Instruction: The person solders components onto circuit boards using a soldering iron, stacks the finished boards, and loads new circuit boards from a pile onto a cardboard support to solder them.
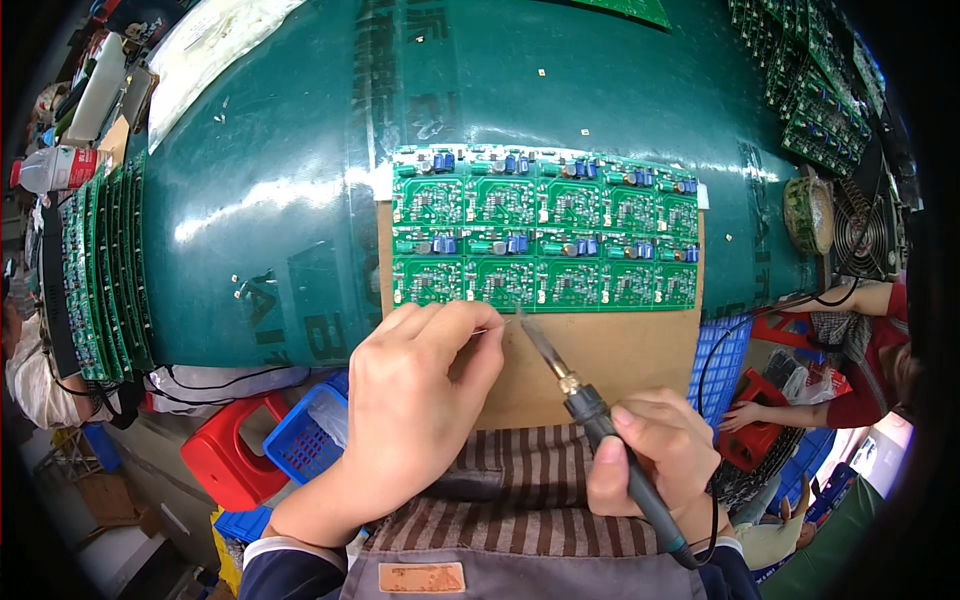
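Observation:
My right hand is wrapped round the dark handle of a soldering iron, whose tip points up and left at the near edge of a green circuit board panel. Between thumb and forefinger, my left hand pinches a thin strand of solder wire, mostly hidden by the fingers. The wire's end and the iron's tip are close together; whether they touch I cannot tell. Rows of repeated small circuits with blue and green parts cover the panel. It lies on a brown sheet.
A green mat covers the table, with small loose parts. Upright circuit boards stand left; more boards, a tape roll and a fan are right. A red stool and blue basket sit below. Another person is at right.

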